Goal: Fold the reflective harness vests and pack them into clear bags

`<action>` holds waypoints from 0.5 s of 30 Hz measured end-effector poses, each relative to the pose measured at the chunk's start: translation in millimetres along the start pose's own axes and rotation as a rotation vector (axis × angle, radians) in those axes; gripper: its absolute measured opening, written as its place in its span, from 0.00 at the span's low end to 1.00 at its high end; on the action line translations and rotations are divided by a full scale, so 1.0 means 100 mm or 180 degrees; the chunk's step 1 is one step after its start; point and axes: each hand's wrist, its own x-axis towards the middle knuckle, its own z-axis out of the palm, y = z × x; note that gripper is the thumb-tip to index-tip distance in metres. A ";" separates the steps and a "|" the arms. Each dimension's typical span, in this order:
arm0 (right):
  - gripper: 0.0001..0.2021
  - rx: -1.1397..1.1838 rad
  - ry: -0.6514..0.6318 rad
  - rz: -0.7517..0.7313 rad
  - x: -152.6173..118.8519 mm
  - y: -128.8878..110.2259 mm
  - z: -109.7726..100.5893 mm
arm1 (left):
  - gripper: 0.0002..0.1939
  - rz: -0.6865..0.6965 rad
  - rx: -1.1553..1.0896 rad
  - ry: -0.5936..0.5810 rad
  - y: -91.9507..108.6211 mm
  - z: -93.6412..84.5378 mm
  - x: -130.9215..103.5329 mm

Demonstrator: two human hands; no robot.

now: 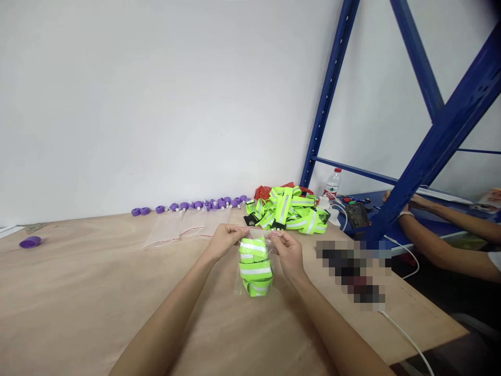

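Note:
A clear plastic bag (255, 266) with a red line along its top edge hangs between my hands, holding a folded yellow-green strap (256, 270) with silver stripes. My left hand (227, 240) pinches the bag's top left corner. At the top right corner, my right hand (288, 251) grips the same edge between thumb and fingers. Just behind the bag lies a heap of similar reflective straps (289, 209) with black buckles. Several flat clear bags (183, 225) rest on the table to the left of the heap.
Several purple round items (198, 205) line the wall side of the wooden table (97, 292). A purple cup (30, 242) lies far left. Right are a blue metal frame (422, 156), a bottle (332, 183), a white cable (407, 337), a blurred item (352, 271) and another person's arms (442, 245).

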 end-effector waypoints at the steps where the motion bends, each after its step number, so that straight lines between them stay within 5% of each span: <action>1: 0.19 0.0000 -0.0006 -0.0008 0.00 0.00 0.00 | 0.19 -0.0010 -0.0024 -0.0007 0.00 0.02 0.00; 9: 0.18 0.0086 -0.0012 -0.0064 -0.02 0.00 0.04 | 0.20 0.0068 -0.0373 0.0133 -0.06 0.30 -0.04; 15: 0.18 0.0163 -0.0011 -0.0036 -0.04 -0.03 0.04 | 0.19 0.0088 -0.0416 0.0304 -0.10 0.32 -0.03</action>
